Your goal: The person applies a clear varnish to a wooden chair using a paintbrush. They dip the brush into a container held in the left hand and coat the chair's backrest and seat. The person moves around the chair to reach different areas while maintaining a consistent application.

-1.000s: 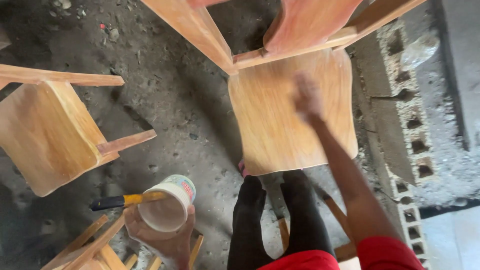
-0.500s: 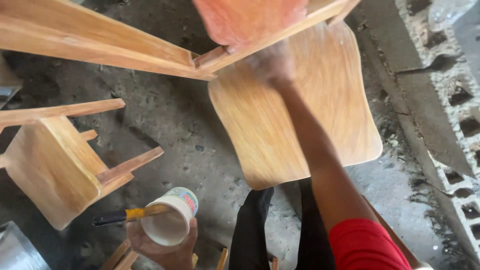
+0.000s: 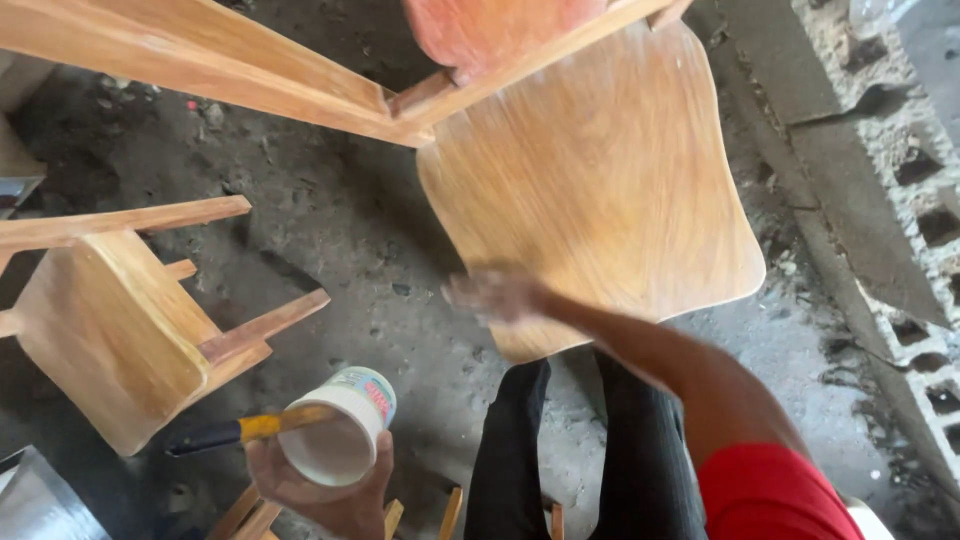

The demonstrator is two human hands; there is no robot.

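Wooden chair seat (image 3: 600, 190) lies below the person's blurred right hand (image 3: 495, 295), fingers spread flat at its front edge, gripping nothing. The left hand (image 3: 325, 490) clasps 1 white tub (image 3: 335, 430), brush (image 3: 240, 430) resting across its rim.

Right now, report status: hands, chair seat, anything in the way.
Left hand holds white cup and brush. Right hand, blurred, at the near edge of the wooden chair seat. Second chair lies left, apart.
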